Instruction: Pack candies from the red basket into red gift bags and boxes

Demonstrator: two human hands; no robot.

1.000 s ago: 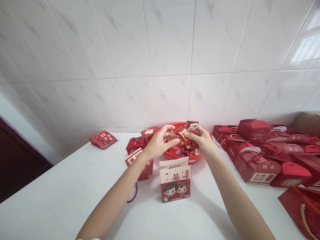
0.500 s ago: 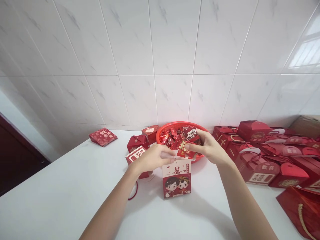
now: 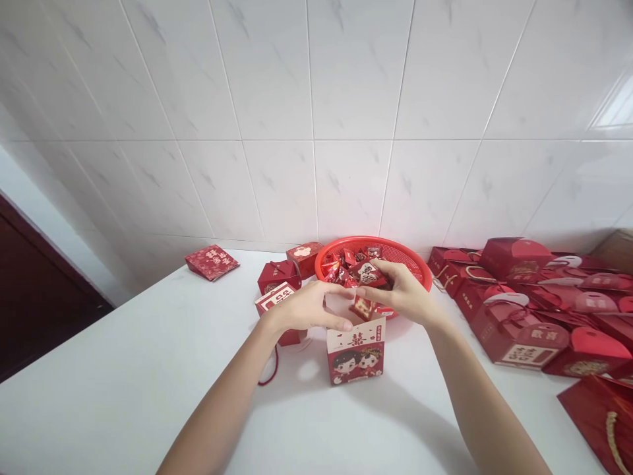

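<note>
A small red and cream candy box [image 3: 357, 356] with two cartoon figures stands upright on the table, its top open. My left hand [image 3: 306, 307] reaches round its upper left side, thumb at the front rim and fingers behind, spread across the opening. Above the box, my right hand [image 3: 408, 293] is closed on a dark red wrapped candy [image 3: 368, 274]. Just under those fingers, a red and gold candy [image 3: 364, 307] is at the box's mouth; whether the fingers still touch it I cannot tell. The inside of the box is hidden.
Behind the box, a red plastic basket [image 3: 420, 264] holds several wrapped candies. Several red boxes [image 3: 279, 274] stand to its left, with a flat red packet [image 3: 212, 262] farther left. Many red gift boxes [image 3: 529, 336] are packed together on the right. A tiled wall [image 3: 346, 191] bounds the back.
The red and gold candy has come down from my right fingers to the box's opening. My left thumb and fingers have spread wider apart. The whole view has shifted slightly.
</note>
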